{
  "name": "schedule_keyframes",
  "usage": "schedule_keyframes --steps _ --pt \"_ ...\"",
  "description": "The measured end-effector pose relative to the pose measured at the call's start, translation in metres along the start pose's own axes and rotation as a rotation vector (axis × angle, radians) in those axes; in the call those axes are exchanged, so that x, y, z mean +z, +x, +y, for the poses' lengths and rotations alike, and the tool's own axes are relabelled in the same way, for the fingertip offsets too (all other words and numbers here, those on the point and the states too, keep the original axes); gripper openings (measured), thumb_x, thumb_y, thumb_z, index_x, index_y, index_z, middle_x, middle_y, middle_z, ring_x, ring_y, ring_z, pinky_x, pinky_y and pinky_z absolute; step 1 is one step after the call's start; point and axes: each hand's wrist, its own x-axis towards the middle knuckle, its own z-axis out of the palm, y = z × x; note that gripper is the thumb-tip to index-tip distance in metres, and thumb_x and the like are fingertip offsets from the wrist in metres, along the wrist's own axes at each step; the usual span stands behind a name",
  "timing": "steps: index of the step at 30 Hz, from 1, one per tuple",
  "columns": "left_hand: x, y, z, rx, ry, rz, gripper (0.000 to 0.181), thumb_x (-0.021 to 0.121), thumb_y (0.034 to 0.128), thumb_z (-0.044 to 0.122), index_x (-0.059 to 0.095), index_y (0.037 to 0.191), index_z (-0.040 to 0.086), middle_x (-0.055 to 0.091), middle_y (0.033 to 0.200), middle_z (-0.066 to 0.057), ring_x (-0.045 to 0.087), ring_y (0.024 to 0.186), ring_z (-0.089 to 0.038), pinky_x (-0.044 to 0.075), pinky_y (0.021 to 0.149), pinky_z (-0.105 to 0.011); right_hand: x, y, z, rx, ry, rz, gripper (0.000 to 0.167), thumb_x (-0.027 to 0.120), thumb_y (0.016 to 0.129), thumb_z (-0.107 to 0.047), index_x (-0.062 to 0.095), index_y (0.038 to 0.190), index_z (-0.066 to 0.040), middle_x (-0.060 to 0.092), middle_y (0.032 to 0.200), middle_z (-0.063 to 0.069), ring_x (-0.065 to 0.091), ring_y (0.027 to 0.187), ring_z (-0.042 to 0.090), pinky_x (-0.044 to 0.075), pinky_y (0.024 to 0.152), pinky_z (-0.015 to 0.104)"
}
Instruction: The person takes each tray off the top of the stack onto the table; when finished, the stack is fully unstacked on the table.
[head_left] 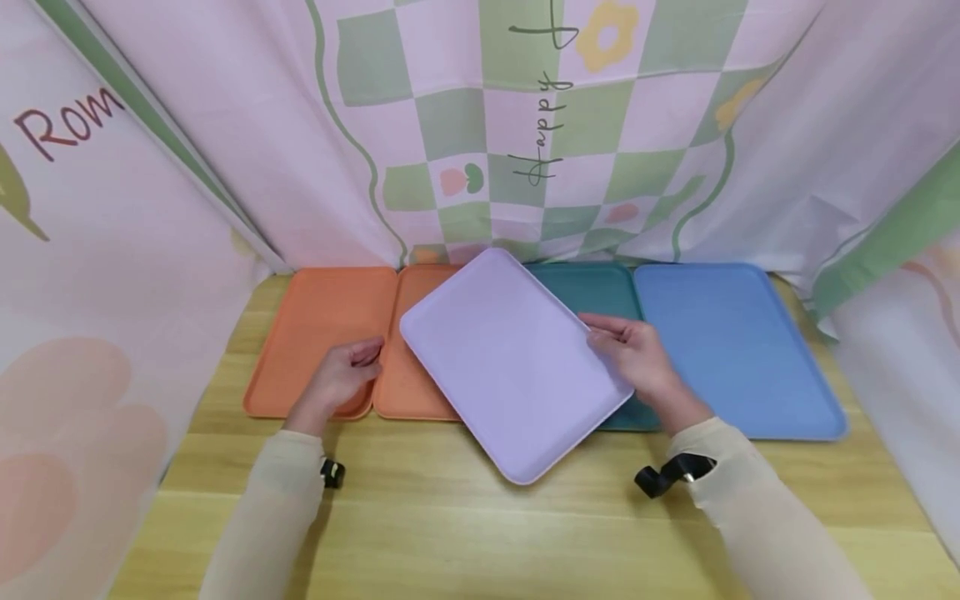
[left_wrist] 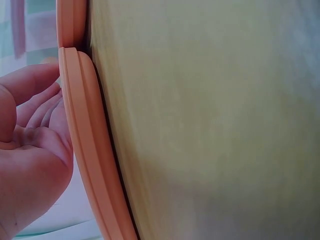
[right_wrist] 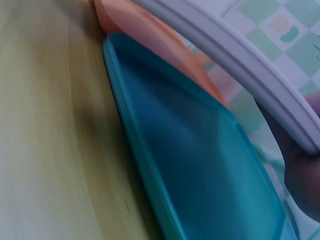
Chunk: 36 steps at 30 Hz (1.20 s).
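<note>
My right hand (head_left: pixel 637 354) grips the right edge of a lilac rectangular tray (head_left: pixel 517 367). In the right wrist view the lilac tray's rim (right_wrist: pixel 240 65) stands above the teal tray (right_wrist: pixel 190 150), apart from it. The lilac tray is turned at an angle and hides parts of the second orange tray (head_left: pixel 412 367) and the teal tray. Over the right side of the leftmost orange tray (head_left: pixel 322 321) is my left hand (head_left: pixel 341 379), fingers loosely bent near the seam between the two orange trays. It holds nothing; whether it touches a tray I cannot tell.
A blue tray (head_left: pixel 738 350) lies at the right end of the row, beside the teal one. Beneath the trays is a wooden table (head_left: pixel 480 533). Patterned cloth (head_left: pixel 450 125) hangs behind the table and along both sides.
</note>
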Motion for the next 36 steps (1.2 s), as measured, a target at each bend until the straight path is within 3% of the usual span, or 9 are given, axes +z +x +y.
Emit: schedule_keyframes --steps 5,8,12,20,28,36 --pt "0.0 0.001 0.0 0.018 -0.01 0.003 0.054 0.058 0.1076 -0.001 0.044 0.16 -0.008 0.045 0.165 -0.028 0.042 0.157 -0.041 0.043 0.125 -0.053 -0.018 -0.003 0.001 -0.01 0.013 -0.085 0.044 0.065 0.109 -0.017 0.063 0.148 0.003 0.082 0.109 -0.01 0.078 0.075 0.012 0.066 0.066 0.033" --pt "0.0 0.001 0.0 0.044 -0.012 0.01 0.054 0.059 0.1061 -0.003 0.045 0.158 -0.01 0.046 0.162 -0.03 0.044 0.155 -0.044 0.042 0.124 -0.054 -0.025 -0.005 0.0 -0.009 0.004 -0.135 0.045 0.066 0.109 -0.019 0.064 0.148 0.003 0.081 0.099 -0.019 0.079 0.071 0.018 0.067 0.062 0.039" --pt "0.0 -0.001 0.0 0.065 -0.003 0.022 0.053 0.06 0.1045 -0.004 0.047 0.156 -0.012 0.048 0.16 -0.032 0.045 0.153 -0.046 0.043 0.123 -0.054 -0.03 -0.007 -0.001 -0.02 -0.044 -0.192 0.043 0.066 0.108 -0.019 0.066 0.146 0.002 0.083 0.102 -0.012 0.08 0.07 0.024 0.067 0.062 0.042" --pt "0.0 -0.001 0.001 0.027 0.013 0.015 0.053 0.058 0.1072 -0.001 0.046 0.158 -0.01 0.046 0.162 -0.03 0.042 0.156 -0.044 0.043 0.124 -0.053 -0.033 -0.014 -0.001 -0.081 -0.122 -0.307 0.034 0.067 0.108 -0.015 0.073 0.139 -0.003 0.077 0.129 0.023 0.078 0.069 0.022 0.064 0.06 0.039" --pt "-0.002 -0.002 0.003 0.004 0.037 0.003 0.054 0.059 0.1082 0.003 0.046 0.159 -0.007 0.046 0.164 -0.029 0.043 0.156 -0.043 0.044 0.123 -0.053 -0.028 -0.02 0.006 -0.112 -0.143 -0.435 0.033 0.065 0.107 -0.01 0.074 0.137 -0.002 0.083 0.113 0.015 0.078 0.074 0.017 0.063 0.061 0.034" --pt "0.0 0.0 0.0 0.019 0.016 -0.006 0.054 0.059 0.1075 0.001 0.045 0.159 -0.008 0.044 0.164 -0.029 0.041 0.157 -0.044 0.043 0.125 -0.053 -0.023 -0.021 0.014 -0.181 -0.093 -0.562 0.032 0.063 0.106 -0.003 0.072 0.135 0.006 0.083 0.116 0.014 0.078 0.076 0.014 0.063 0.061 0.032"
